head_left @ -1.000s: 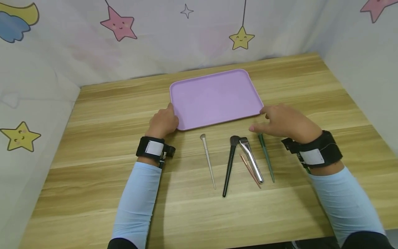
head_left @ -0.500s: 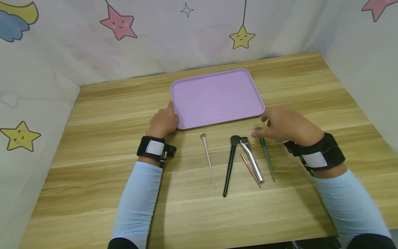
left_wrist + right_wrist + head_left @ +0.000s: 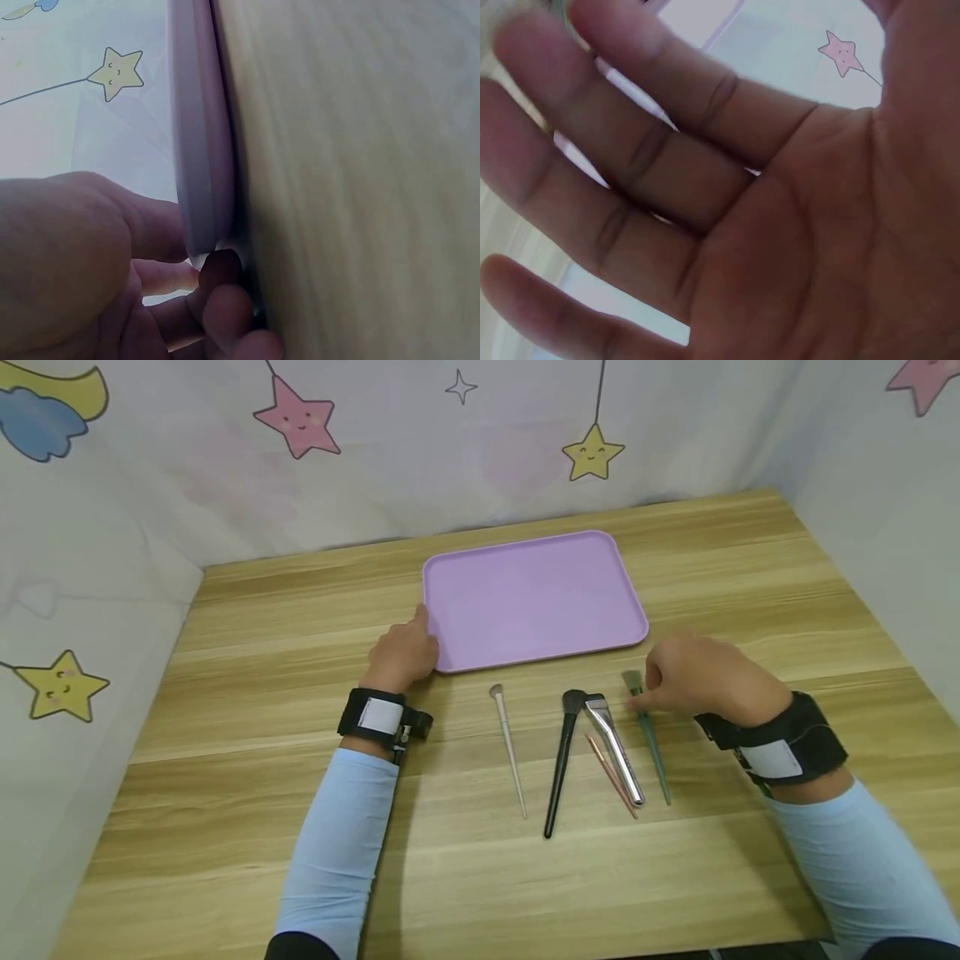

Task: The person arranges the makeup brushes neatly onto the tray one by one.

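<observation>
- The green brush (image 3: 651, 739) is lying on the table (image 3: 225, 760) at the lower right of centre in the head view, with its bristle end touched by the fingertips of the right hand (image 3: 701, 681).
- In the right wrist view the fingers (image 3: 630, 150) are seen spread and nearly straight; nothing is gripped.
- Just left of it, a silver brush (image 3: 617, 747), a thin pink stick (image 3: 611, 775), a black brush (image 3: 561, 760) and a white brush (image 3: 508, 747) are laid side by side.
- Above them, the purple tray (image 3: 532, 597) is held at its lower left corner by the left hand (image 3: 401, 652), fingers curled at the rim (image 3: 202, 150).
</observation>
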Action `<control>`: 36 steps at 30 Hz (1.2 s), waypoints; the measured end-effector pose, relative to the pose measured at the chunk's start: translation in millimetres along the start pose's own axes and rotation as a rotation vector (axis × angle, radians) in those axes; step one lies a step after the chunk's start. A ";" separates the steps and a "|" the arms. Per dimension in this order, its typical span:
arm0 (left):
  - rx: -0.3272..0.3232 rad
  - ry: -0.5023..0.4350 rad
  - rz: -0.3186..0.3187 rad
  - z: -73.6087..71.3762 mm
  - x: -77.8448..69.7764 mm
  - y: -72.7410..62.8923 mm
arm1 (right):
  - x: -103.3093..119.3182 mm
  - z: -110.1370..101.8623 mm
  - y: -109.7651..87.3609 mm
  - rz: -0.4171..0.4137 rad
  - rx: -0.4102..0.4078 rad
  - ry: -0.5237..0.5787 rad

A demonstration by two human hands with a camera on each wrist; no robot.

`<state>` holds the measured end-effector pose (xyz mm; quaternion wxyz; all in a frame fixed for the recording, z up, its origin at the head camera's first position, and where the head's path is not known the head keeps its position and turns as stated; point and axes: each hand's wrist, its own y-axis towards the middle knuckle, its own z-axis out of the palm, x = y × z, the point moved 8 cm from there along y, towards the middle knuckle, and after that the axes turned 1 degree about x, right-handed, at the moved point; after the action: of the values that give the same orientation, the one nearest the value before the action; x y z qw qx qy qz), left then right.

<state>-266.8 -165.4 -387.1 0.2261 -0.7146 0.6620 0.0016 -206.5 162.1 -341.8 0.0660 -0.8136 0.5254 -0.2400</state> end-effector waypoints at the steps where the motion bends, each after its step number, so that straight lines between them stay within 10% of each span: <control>1: -0.001 0.000 -0.001 -0.4 -0.5 -0.3 | 0.1 0.8 -0.8 0.000 0.012 -0.007; 25: -0.003 -0.001 0.016 0.6 -2.3 0.0 | 0.1 26.4 7.7 -0.008 0.154 0.004; 36: 0.014 0.010 0.022 2.0 -1.3 0.1 | 5.7 6.5 8.5 -0.113 -0.025 0.114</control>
<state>-266.5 -163.4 -388.6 0.2278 -0.7056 0.6710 -0.0044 -208.7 152.4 -348.7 0.0119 -0.8279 0.4843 -0.2826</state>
